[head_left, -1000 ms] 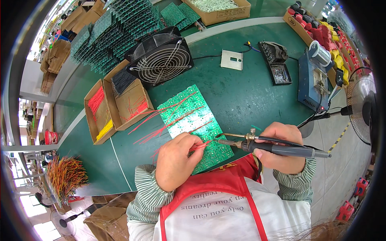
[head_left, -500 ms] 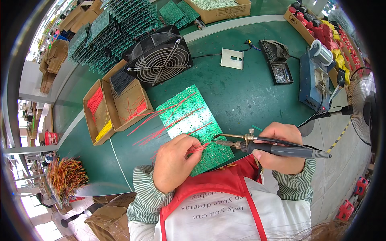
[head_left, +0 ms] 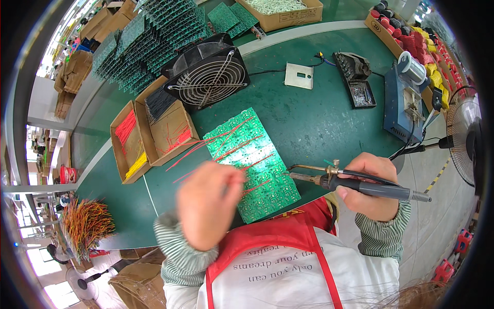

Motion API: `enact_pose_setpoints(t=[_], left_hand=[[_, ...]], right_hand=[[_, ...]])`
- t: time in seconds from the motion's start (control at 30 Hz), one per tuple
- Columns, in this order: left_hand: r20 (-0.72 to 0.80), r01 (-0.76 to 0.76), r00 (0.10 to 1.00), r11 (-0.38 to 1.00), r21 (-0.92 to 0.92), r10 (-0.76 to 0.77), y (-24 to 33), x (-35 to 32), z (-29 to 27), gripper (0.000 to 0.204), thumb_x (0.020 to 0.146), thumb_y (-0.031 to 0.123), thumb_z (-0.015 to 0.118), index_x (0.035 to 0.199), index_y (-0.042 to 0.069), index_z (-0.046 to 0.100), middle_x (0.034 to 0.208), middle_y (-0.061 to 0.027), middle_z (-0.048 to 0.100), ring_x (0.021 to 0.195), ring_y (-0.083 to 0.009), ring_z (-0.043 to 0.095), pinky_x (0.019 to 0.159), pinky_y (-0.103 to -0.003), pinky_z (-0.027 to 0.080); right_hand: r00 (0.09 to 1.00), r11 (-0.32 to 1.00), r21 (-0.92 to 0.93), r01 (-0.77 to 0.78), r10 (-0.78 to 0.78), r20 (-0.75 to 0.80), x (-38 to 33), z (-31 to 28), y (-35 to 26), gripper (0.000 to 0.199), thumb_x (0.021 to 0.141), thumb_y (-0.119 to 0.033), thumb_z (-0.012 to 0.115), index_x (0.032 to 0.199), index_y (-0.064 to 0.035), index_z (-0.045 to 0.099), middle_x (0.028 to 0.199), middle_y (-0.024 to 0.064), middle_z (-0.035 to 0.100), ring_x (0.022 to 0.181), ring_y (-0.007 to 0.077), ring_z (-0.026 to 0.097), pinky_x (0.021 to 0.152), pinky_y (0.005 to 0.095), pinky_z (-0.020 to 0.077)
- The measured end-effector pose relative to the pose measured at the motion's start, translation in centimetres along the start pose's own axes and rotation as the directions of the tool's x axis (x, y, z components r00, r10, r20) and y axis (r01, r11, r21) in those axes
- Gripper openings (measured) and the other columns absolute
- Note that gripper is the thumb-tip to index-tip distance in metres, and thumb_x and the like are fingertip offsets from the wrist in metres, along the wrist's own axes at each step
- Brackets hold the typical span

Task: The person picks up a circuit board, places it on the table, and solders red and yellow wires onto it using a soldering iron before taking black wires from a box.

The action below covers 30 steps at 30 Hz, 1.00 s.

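Gripping the black-handled soldering iron (head_left: pixel 355 185), the right hand (head_left: pixel 380 205) should steady it against the green rectangular circuit board (head_left: pixel 272 175) leftward; the left hand's (head_left: pixel 211 206) closure is blurred.

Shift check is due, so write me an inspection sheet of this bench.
Surface: green worktop, marked in places.
Job's things: green circuit board with red wires across it; soldering iron, tip at the board's right edge.
Clutter: black fan, metal plate, cardboard boxes holding loose wires.
Hands: right hand grips the soldering iron; left hand is blurred, by the board's left edge, contents unclear.
Cables: black cable between black fan and metal plate.
Surroundings: standing fan at right.
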State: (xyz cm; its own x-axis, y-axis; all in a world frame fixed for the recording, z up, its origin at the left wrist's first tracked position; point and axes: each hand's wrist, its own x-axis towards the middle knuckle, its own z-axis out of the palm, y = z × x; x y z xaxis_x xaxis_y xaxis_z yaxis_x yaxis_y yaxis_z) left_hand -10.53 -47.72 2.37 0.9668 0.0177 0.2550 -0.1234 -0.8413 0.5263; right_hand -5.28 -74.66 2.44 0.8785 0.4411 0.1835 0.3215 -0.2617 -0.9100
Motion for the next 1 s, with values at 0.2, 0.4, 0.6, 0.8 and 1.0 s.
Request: enact_pose_setpoints(t=[0.2,0.4,0.6,0.8,1.0], left_hand=[[0.198,-0.01,0.979,0.973,-0.229,0.057,0.4,0.2,3.9,0.008,0.075,0.006,0.069,0.08,0.002,0.063,0.071,-0.0073,0.057,0.055,-0.0171,0.052,0.05,-0.028,0.041],[0.224,0.023,0.974,0.973,-0.231,0.03,0.3,0.4,4.4,0.009,0.076,0.007,0.07,0.078,0.002,0.063,0.07,-0.0071,0.057,0.054,-0.0165,0.051,0.05,-0.028,0.041],[0.235,0.019,0.971,0.974,-0.227,0.036,0.4,0.6,4.4,0.009,0.076,0.007,0.069,0.078,0.001,0.063,0.069,-0.0071,0.057,0.054,-0.0166,0.052,0.05,-0.028,0.041],[0.248,0.033,0.968,0.971,-0.235,0.027,0.3,0.5,4.3,0.008,0.076,0.005,0.069,0.078,0.001,0.063,0.071,-0.0075,0.058,0.058,-0.0179,0.055,0.052,-0.028,0.043],[-0.01,-0.087,0.996,0.995,0.051,0.087,-0.9,0.2,1.3,0.007,0.077,0.006,0.066,0.083,0.007,0.063,0.079,-0.0093,0.059,0.069,-0.0264,0.06,0.059,-0.036,0.048]], right_hand=[[1.0,1.0,-0.007,-0.004,0.004,-0.01,-0.2,-0.4,0.2,0.018,0.067,-0.008,0.071,0.076,-0.0008,0.059,0.063,0.0038,0.061,0.051,0.0077,0.056,0.048,0.0212,0.0426],[0.999,0.998,0.039,-0.052,0.052,-0.009,-0.2,-0.2,0.6,0.018,0.067,-0.008,0.072,0.076,-0.0002,0.059,0.061,0.0033,0.06,0.05,0.0075,0.055,0.048,0.0217,0.0419],[0.998,0.998,0.03,-0.057,0.057,0.005,0.0,-0.3,0.6,0.018,0.066,-0.007,0.072,0.076,-0.0003,0.059,0.06,0.0034,0.059,0.049,0.0076,0.054,0.047,0.0217,0.041],[0.999,1.0,0.013,-0.009,0.01,-0.031,0.0,-0.5,0.3,0.018,0.066,-0.008,0.072,0.076,-0.0012,0.059,0.06,0.0031,0.059,0.049,0.0075,0.054,0.047,0.0215,0.041],[0.999,0.998,-0.036,0.051,-0.052,-0.016,-0.5,-0.4,0.1,0.018,0.065,-0.007,0.072,0.075,-0.002,0.058,0.059,0.0032,0.059,0.047,0.0087,0.055,0.046,0.0218,0.0415]])
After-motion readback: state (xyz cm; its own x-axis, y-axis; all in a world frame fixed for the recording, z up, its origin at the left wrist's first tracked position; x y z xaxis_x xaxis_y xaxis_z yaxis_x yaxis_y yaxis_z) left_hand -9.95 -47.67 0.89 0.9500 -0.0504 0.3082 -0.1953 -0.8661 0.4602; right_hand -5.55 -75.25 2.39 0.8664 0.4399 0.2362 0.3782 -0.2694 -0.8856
